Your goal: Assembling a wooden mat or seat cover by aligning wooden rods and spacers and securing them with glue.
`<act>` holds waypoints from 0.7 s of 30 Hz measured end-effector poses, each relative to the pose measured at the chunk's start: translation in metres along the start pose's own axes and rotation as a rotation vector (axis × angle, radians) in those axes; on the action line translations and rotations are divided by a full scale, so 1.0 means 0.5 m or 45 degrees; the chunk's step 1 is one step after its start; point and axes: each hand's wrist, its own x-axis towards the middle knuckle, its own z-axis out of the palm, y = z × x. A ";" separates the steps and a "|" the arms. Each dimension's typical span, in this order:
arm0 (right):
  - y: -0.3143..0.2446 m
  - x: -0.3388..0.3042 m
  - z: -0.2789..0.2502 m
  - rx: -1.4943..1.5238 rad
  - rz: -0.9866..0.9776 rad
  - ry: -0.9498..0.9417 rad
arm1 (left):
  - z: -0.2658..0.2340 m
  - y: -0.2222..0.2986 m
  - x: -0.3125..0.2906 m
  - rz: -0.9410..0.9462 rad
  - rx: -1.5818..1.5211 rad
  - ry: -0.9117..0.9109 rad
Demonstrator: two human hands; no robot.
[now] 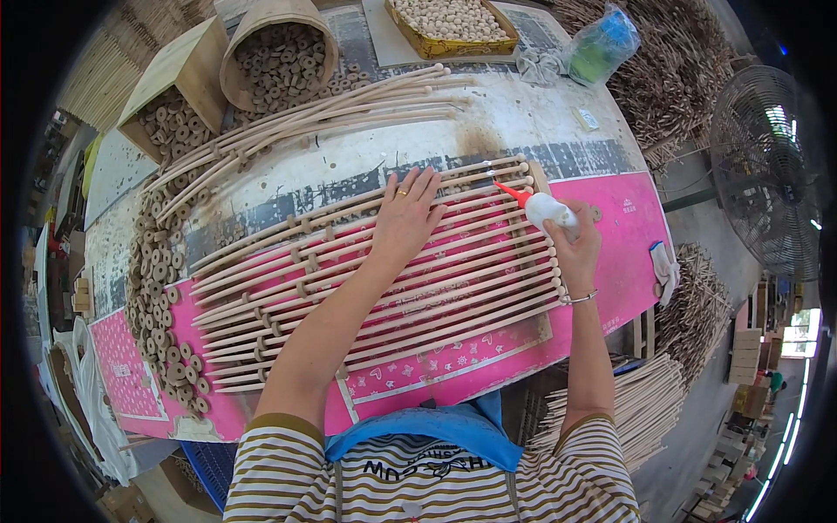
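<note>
A row of thin wooden rods point(453, 324) lies side by side across the bright pink sheet point(610, 218). Each rod has a small round knob at its right end, and wooden rings sit on many of them further left. My left hand point(406, 220) rests flat on the far rods, fingers stretched out. In my right hand point(577, 248) is a white squeeze bottle point(547, 210), tilted so its red nozzle point(510, 190) points left over the far rods near their knobs. Whether the tip touches a rod I cannot tell. A wooden strip point(539, 178) lies by the knobbed ends.
Loose wooden rings point(157, 296) are heaped at the left. A wooden box point(187, 83) and a round tub point(279, 61) of rings lie at the back, near more rods point(323, 115). A yellow tray point(453, 44) holds wooden balls. A fan point(767, 170) stands at the right.
</note>
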 end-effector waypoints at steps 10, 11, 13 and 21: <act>0.008 -0.002 0.002 -0.099 -0.024 0.001 | 0.001 -0.001 0.000 0.000 -0.003 0.011; 0.010 -0.002 0.001 -0.101 -0.024 0.002 | 0.001 0.000 0.001 0.001 -0.004 0.012; 0.012 -0.004 0.001 -0.105 -0.043 0.000 | 0.001 0.000 0.001 0.003 -0.019 0.023; 0.009 -0.011 0.002 -0.024 -0.019 0.017 | 0.003 -0.002 -0.001 0.010 -0.006 0.030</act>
